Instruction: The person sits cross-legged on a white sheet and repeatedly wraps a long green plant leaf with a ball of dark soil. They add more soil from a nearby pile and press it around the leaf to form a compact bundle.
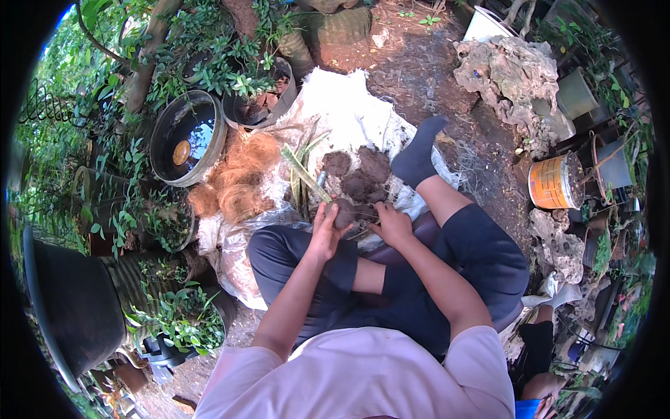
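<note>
My left hand (325, 235) is closed round a ball of dark soil (341, 212), palm up, above my crossed legs. A long pale-green striped leaf (299, 166) rises from the ball and leans to the far left. Just right of the ball, my right hand (392, 223) is closed, thumb and fingertips pinched together. A faint thin string seems to run from these fingers to the ball. Beyond my hands, several dark lumps of wet soil (363, 178) lie on a white sack (342, 105). More long leaves (296, 192) rest beside the ball.
Brown coconut fibre (241, 174) lies in a heap at left. Behind it stands a round basin of water (209, 164) with a small orange dish (181, 152) in it. An orange bucket (551, 183) and rough rocks (509, 80) stand at right. Potted plants (185, 318) crowd the left.
</note>
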The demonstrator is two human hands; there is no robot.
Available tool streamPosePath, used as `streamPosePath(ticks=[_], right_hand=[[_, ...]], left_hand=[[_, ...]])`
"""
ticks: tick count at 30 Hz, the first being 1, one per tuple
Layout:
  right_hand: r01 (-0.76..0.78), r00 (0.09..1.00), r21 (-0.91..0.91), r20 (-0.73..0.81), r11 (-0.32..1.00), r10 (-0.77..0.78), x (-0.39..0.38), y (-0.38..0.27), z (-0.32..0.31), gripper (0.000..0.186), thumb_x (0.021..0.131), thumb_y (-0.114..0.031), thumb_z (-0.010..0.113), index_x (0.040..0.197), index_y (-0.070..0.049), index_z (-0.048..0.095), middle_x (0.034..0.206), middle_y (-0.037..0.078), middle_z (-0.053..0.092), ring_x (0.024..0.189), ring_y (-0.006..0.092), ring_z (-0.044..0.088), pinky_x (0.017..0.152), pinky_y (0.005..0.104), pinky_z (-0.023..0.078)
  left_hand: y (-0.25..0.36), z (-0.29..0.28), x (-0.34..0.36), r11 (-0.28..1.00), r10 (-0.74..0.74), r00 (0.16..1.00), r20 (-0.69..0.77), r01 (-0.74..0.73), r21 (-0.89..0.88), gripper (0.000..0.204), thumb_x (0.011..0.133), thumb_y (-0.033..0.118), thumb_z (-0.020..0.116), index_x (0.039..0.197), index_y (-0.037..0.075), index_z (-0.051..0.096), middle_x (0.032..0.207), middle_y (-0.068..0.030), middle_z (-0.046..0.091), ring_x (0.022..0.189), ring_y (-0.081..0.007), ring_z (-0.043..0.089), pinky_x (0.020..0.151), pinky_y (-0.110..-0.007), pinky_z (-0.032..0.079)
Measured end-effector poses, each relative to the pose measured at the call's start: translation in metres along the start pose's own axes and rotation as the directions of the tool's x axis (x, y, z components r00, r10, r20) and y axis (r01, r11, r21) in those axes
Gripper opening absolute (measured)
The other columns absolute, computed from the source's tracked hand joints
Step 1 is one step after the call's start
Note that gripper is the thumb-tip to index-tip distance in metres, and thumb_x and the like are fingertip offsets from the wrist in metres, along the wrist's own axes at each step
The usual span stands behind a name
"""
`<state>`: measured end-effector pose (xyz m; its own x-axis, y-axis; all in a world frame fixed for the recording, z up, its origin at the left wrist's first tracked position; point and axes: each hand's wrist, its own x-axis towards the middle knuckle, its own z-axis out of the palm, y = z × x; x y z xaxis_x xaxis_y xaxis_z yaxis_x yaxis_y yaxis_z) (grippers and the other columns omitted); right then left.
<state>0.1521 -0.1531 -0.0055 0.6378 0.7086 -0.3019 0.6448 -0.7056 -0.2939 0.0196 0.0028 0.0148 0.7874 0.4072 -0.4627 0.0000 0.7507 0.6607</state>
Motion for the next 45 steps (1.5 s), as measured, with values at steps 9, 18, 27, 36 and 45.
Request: streamPosePath(ticks=[9,18,27,36,45], right_hand=[[0.016,1.0,0.077,-0.024,0.997,-0.014,0.011,0.009,0.006,0.039,0.08,-0.033,0.077,0.106,-0.01,0.059,0.108,0.015,0.06,0.096,0.0361,0.066,0.082,0.0474,0.053],[0.051,0.99,0.006,-0.133,0.999,-0.05,0.005,0.004,0.01,0.042,0.077,-0.032,0.078,0.102,-0.005,0.058,0.104,0.015,0.062,0.099,0.0358,0.064,0.082,0.0493,0.051],[0.152,0.975,0.145,-0.181,0.978,-0.125,0.012,0.011,0.013,0.035,0.083,-0.024,0.07,0.11,-0.011,0.054,0.094,0.011,0.068,0.09,0.0287,0.067,0.084,0.0487,0.042],[0.206,0.968,0.057,-0.16,0.977,-0.194,0.005,0.005,0.002,0.044,0.083,-0.023,0.064,0.123,-0.015,0.05,0.073,0.009,0.07,0.071,0.0281,0.069,0.085,0.0481,0.041],[0.36,0.887,-0.367,-0.151,0.858,-0.437,0.007,0.009,0.038,0.023,0.08,-0.019,0.063,0.103,-0.016,0.064,0.062,0.005,0.067,0.057,0.0207,0.067,0.082,0.0424,0.042]], left_hand=[[-0.001,0.002,-0.002,0.999,-0.011,0.999,-0.044,0.013,0.047,0.044,0.095,0.032,0.065,0.134,0.025,0.044,0.126,-0.0014,0.053,0.111,-0.0175,0.059,0.087,-0.041,0.051],[0.0,0.004,-0.003,0.992,-0.051,0.998,-0.032,0.054,0.117,0.049,0.097,0.033,0.062,0.14,0.025,0.041,0.131,-0.0002,0.052,0.118,-0.0174,0.054,0.089,-0.043,0.049],[-0.001,0.003,-0.003,0.991,-0.057,0.998,-0.038,0.062,0.122,0.049,0.095,0.032,0.064,0.138,0.025,0.042,0.129,-0.0001,0.053,0.115,-0.0166,0.056,0.088,-0.042,0.049],[-0.003,0.001,-0.001,0.99,-0.066,0.997,-0.041,0.071,0.126,0.046,0.096,0.031,0.064,0.137,0.026,0.044,0.125,0.0013,0.056,0.11,-0.0152,0.058,0.086,-0.039,0.05],[-0.002,0.002,-0.004,0.992,-0.061,0.996,-0.064,0.068,0.108,0.047,0.095,0.03,0.064,0.137,0.026,0.044,0.125,0.0008,0.056,0.11,-0.0156,0.058,0.087,-0.04,0.049]])
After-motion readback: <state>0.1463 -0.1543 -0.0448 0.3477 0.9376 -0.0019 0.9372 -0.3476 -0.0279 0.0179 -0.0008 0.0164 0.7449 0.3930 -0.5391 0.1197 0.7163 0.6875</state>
